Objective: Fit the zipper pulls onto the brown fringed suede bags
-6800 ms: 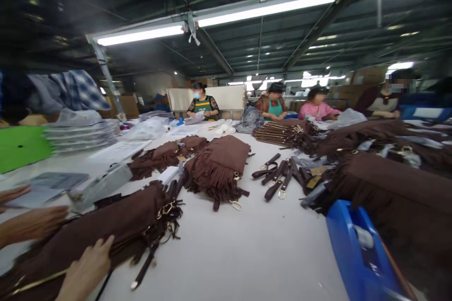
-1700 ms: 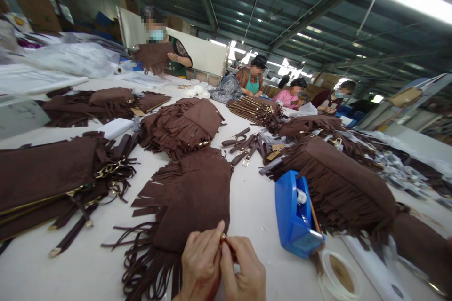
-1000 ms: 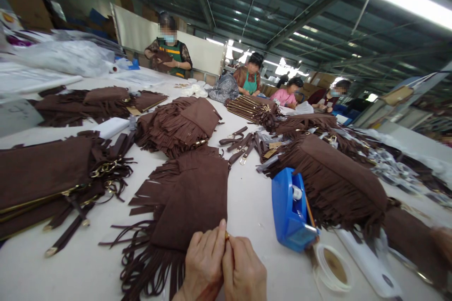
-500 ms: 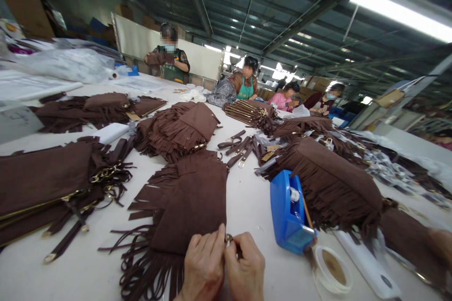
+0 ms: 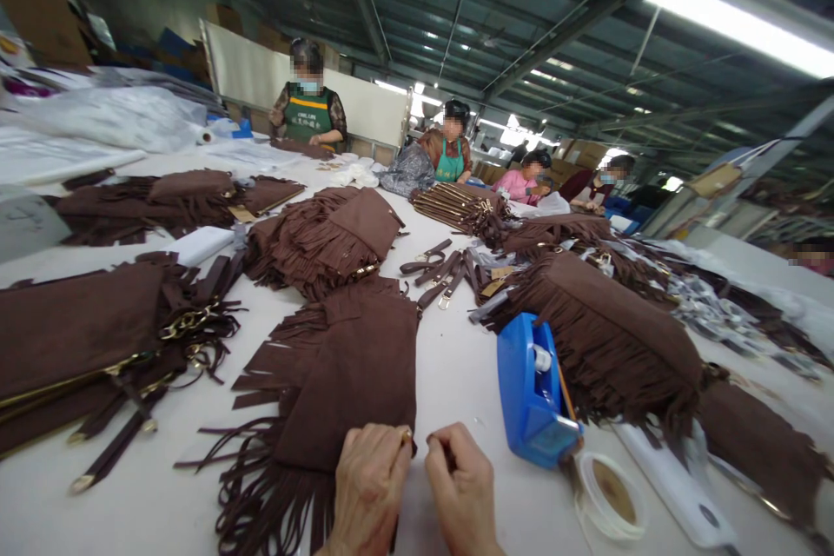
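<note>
A brown fringed bag (image 5: 355, 373) lies in front of me, its long fringe spread to the lower left. At its lower right corner, my left hand (image 5: 373, 486) is closed on the bag's edge, with a small gold metal piece showing at the fingertips. My right hand (image 5: 461, 482) is a short gap to the right, above the white table (image 5: 449, 373), its fingers curled together; something small and dark may be between them, too hidden to name. A blue tape dispenser (image 5: 535, 391) stands to the right of my right hand.
Stacks of brown fringed bags (image 5: 326, 234) lie left, ahead and right. Loose straps (image 5: 443, 269) with metal rings are mid-table. A white roll (image 5: 611, 495) and a white bar-shaped device (image 5: 674, 486) are at the lower right. Several people work across the table.
My hands have moved apart, the right one shifting slightly right, away from the bag's corner. A person at the back left has lowered a brown piece to the table. The hand at the right edge is gone.
</note>
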A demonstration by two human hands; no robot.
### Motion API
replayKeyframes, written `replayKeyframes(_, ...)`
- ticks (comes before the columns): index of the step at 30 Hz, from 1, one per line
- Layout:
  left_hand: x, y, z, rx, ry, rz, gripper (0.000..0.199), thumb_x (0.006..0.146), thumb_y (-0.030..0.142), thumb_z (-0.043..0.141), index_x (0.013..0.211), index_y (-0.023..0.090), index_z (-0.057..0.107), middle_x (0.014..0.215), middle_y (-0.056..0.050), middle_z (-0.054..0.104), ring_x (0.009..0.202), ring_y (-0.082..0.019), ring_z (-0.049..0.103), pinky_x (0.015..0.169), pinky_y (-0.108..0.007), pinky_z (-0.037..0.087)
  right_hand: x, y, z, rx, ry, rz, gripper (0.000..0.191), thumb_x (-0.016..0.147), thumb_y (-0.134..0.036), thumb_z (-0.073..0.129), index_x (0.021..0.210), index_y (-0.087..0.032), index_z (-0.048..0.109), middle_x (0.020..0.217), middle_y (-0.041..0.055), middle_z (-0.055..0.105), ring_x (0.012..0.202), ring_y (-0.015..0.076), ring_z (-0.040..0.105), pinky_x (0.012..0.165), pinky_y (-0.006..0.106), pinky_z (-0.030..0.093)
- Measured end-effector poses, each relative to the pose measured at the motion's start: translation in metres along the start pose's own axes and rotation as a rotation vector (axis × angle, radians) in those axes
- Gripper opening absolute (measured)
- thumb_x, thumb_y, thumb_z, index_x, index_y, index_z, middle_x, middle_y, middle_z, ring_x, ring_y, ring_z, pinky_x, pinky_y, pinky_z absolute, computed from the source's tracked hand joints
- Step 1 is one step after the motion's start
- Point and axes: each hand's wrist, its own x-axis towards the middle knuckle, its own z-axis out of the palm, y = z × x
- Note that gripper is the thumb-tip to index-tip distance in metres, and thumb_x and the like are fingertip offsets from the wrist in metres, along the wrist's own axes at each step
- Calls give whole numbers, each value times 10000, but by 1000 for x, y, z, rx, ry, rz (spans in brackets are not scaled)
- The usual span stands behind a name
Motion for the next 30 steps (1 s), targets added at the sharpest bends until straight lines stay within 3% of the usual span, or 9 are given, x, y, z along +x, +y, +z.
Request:
replayKeyframes(4,2,0,-3,-6,-9,-9,318,914,206,332,712,192,577,588,20,586,551,-121,527,553,-270,349,-12,-15,6,89,-19,-17,162,833,-213,437,743,-194,571,643,-10,538,532,107,489,498,217,389)
replayKeyframes(8,-1,-2,-1,-2,22,40,293,921,218,329,792,170,588,612,7,603,567,-121,539,565,-268,362,-16,-23,12,-25,14,-104,143,851,-234,465,752,-194,560,635,-3,537,514,116,457,507,248,379)
replayKeyframes(17,-12,-5,6,62,44,129,190,883,128,382,914,120,569,654,-25,609,589,-136,532,586,-288,367,-20,-7,9,-232,-50,-400,175,872,-126,396,957,-154,547,716,41,592,605,145,562,548,245,447)
replayKeyframes(23,-12,-4,6,163,34,226,196,869,116,377,891,102,571,647,-49,604,591,-157,528,599,-308,368,-18,-8,8,-340,21,-365,167,857,-137,411,750,-194,526,606,0,537,512,133,521,489,240,397)
replayKeyframes(30,-9,0,4,120,38,189,179,869,122,402,876,116,581,632,-30,598,589,-148,524,607,-295,363,-11,-15,11,-195,134,-230,222,814,-131,411,612,-199,472,533,-27,494,465,94,498,452,191,379)
